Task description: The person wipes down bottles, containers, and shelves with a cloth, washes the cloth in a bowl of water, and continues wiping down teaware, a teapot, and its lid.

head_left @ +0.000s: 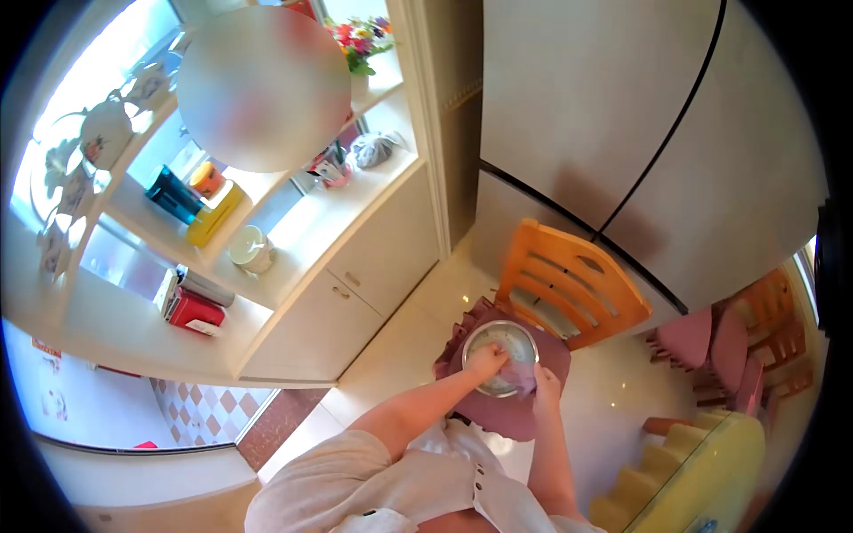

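Note:
A round metal bowl [472, 344] rests on the purple cushion [554, 359] of a wooden chair [577, 282]. Over the bowl's middle is my left hand [487, 360], its fingers closed together and pointing into the bowl. My right hand [546, 384] is at the bowl's right edge, fingers bent in around something pale and translucent [518, 375] that hangs over the bowl. What this pale thing is cannot be made out. Whatever is between my left fingertips is too small to tell.
Behind the chair stands a large grey fridge [613, 107]. White shelves [355, 213] with a cup [252, 250], a red box [195, 313] and flowers [360, 40] are at the left. A glass-topped table [720, 462] is at the lower right, with more chairs [729, 346] beyond.

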